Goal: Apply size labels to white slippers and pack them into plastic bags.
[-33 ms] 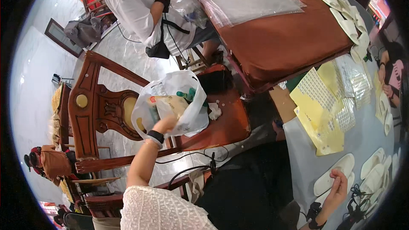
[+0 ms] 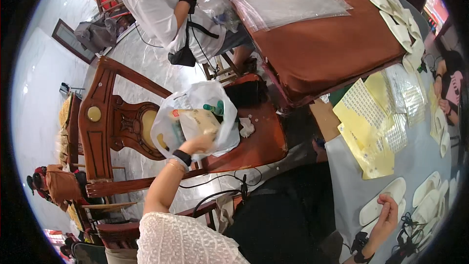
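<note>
My left hand [image 2: 197, 143] reaches into a white plastic bag [image 2: 168, 117] that sits on the seat of a carved wooden chair [image 2: 105, 117]. Its fingers close on a beige packet [image 2: 199, 121]; green bottle tops [image 2: 215, 107] show beside it. My left wrist wears a black band [image 2: 181, 157]. At the lower right, my right hand [image 2: 386, 216] rests with curled fingers on a white slipper sole [image 2: 376, 205] lying on the grey table [image 2: 420, 161].
Yellow sheets [image 2: 364, 132] and more white soles [image 2: 430, 190] lie on the grey table. A brown table [image 2: 332, 44] holds clear plastic bags [image 2: 288, 0] and a row of white slippers [image 2: 398, 17]. A person in a white shirt [image 2: 161, 5] works there. Black cables [image 2: 220, 186] hang by my lap.
</note>
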Action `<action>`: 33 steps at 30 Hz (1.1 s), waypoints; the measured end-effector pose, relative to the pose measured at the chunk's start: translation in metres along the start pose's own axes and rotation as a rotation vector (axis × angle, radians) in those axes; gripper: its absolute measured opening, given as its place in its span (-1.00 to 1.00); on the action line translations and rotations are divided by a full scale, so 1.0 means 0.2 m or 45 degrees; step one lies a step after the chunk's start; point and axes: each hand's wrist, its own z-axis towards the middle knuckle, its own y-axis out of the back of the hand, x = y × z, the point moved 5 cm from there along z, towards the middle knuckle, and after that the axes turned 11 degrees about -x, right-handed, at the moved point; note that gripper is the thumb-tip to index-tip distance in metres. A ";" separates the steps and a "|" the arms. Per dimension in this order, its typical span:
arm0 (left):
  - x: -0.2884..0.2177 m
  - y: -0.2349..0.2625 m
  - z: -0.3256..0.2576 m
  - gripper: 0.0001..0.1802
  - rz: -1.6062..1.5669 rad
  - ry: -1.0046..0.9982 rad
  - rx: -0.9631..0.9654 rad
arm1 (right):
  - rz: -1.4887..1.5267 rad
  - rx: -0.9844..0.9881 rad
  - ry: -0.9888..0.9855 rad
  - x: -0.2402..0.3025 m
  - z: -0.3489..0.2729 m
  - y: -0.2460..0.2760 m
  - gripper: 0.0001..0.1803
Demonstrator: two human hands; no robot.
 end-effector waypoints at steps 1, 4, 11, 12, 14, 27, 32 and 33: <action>-0.04 -0.15 0.01 -0.75 0.315 -0.380 0.563 | 0.010 0.007 0.015 -0.02 0.02 0.00 -0.76; -0.18 -0.34 -0.02 -0.80 -0.353 -0.737 0.293 | 0.141 0.033 0.002 -0.04 0.04 -0.03 -0.77; -0.13 0.00 0.22 -0.77 0.240 -0.502 -0.396 | 0.109 0.041 0.007 0.00 0.05 -0.03 -0.79; -0.09 0.00 0.23 -0.77 0.239 -0.508 -0.396 | 0.141 0.040 -0.003 -0.01 0.05 -0.03 -0.79; 0.10 -0.12 0.25 -0.77 1.253 -0.560 -0.005 | 0.160 0.071 -0.007 -0.01 0.05 -0.05 -0.79; 0.45 -0.43 0.57 -0.63 0.563 0.031 0.009 | 0.132 0.043 -0.076 0.06 0.02 -0.05 -0.81; 0.44 -0.57 0.73 -0.62 -0.032 -0.034 -0.217 | 0.105 0.007 -0.134 0.08 0.02 -0.02 -0.81; 0.48 -0.61 0.72 -0.62 -0.156 -0.045 -0.252 | 0.099 0.016 -0.127 0.08 0.01 -0.02 -0.81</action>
